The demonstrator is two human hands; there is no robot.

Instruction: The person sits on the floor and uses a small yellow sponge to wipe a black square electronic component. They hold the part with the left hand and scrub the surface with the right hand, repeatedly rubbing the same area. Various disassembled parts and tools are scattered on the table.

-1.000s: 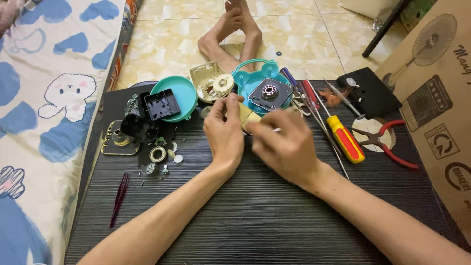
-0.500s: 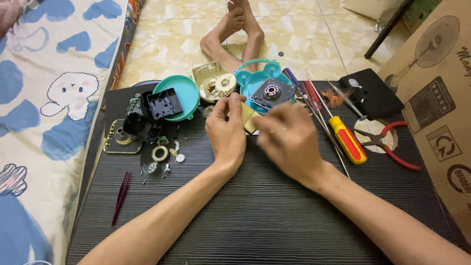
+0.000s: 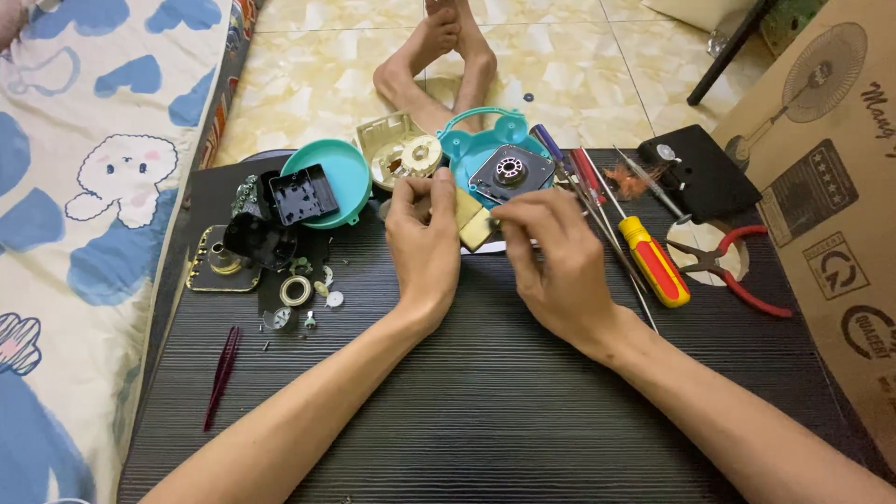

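Both hands, left (image 3: 425, 238) and right (image 3: 551, 261), clenched in a pinching grip on a small brass plate (image 3: 473, 222) at frame centre. Risk: slipping, scattering tiny gears (image 3: 317, 294) off the tabletop (image 3: 485, 411).

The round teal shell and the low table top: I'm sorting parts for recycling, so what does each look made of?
The round teal shell looks like moulded plastic: even colour, soft sheen, thin raised rim. The table top looks like black wood-grain laminate or board, matte with fine parallel lines; its core does not show.
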